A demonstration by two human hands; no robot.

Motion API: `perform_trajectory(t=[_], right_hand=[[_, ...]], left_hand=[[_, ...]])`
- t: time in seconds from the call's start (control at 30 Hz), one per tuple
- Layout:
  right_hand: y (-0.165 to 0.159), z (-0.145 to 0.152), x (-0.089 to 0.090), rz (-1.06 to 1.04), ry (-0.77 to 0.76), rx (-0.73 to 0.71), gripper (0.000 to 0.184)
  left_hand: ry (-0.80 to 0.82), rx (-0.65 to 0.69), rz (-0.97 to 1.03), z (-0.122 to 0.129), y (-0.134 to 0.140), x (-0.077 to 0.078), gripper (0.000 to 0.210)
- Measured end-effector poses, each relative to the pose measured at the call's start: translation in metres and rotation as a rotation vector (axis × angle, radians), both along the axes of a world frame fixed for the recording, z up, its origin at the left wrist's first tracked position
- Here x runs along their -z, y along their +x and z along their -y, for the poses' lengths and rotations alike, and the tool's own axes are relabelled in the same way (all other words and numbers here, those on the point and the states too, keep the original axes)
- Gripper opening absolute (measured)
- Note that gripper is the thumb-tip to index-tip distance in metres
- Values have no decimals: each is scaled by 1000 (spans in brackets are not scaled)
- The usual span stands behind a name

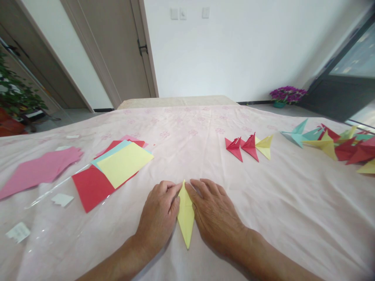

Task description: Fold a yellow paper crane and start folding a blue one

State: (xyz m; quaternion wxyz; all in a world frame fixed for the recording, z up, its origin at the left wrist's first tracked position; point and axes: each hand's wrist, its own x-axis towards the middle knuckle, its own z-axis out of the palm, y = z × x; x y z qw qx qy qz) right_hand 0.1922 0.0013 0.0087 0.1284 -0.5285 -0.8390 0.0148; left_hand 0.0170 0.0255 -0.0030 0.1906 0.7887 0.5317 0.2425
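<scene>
Two bare hands press a narrow folded yellow paper (185,214) flat on the pink cloth-covered counter (293,210). The left hand (159,216) and right hand (215,216) flank it, fingers (172,188) curled down, pinching its upper point. Loose coloured sheets (117,166) lie left, folded paper shapes (249,147) right.

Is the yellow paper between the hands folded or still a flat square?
Folded: the yellow paper is a narrow diamond with pointed ends, both hands pressing its edges.

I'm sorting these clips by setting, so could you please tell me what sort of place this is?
Probably a room in a home: a table under a pink floral tablecloth, an interior door, wall switches and potted purple flowers on the floor.
</scene>
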Motion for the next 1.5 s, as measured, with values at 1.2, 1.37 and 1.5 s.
perform_trajectory(t=[1.2,1.37,1.5], right_hand=[[12,-16,-11,85,22,-98,23],[12,-16,-10,96,13,-91,24],[12,-15,-10,94,10,-89,25]], left_hand=[[155,25,-252,7,5,-1,33],[156,32,-266,7,4,-1,31],[140,32,-235,6,3,-2,32]])
